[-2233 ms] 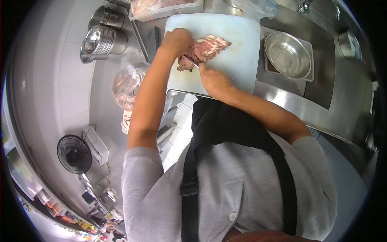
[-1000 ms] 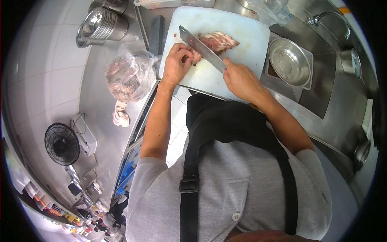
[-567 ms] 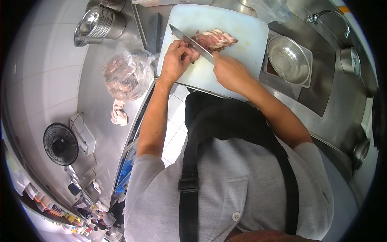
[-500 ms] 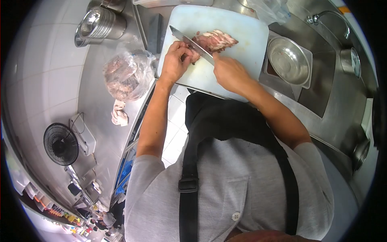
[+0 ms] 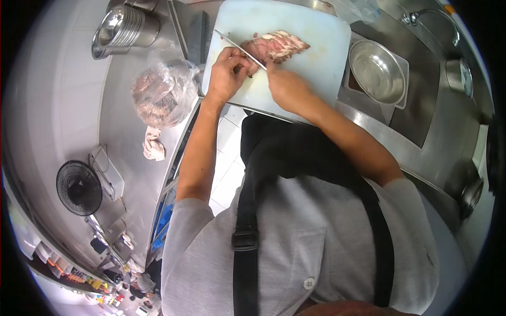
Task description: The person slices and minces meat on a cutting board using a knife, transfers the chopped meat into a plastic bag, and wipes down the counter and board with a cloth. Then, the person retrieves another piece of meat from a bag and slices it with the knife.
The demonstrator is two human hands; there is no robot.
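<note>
A white cutting board (image 5: 324, 58) lies in front of me, with a fan of sliced meat (image 5: 279, 46) on it. My right hand (image 5: 290, 87) is closed round the handle of a knife (image 5: 238, 47); the blade points to the upper left and appears nearly edge-on. It stands between the sliced meat and my left hand (image 5: 226, 73). The bent fingers of my left hand are closed on the remaining piece of meat (image 5: 253, 68), close beside the blade. My fingers partly hide this piece.
Left of the board, a clear plastic bag of meat (image 5: 158, 95) rests on the steel counter (image 5: 118, 116), near a loose pale piece (image 5: 153, 144). Stacked metal bowls (image 5: 118, 29) stand at the upper left. A metal bowl (image 5: 377, 73) sits at the right by the faucet (image 5: 435, 21).
The blade has turned from showing its broad side to nearly edge-on. The knife and my right hand have shifted slightly left. My left hand still holds the meat; the whole view has shifted a little.
</note>
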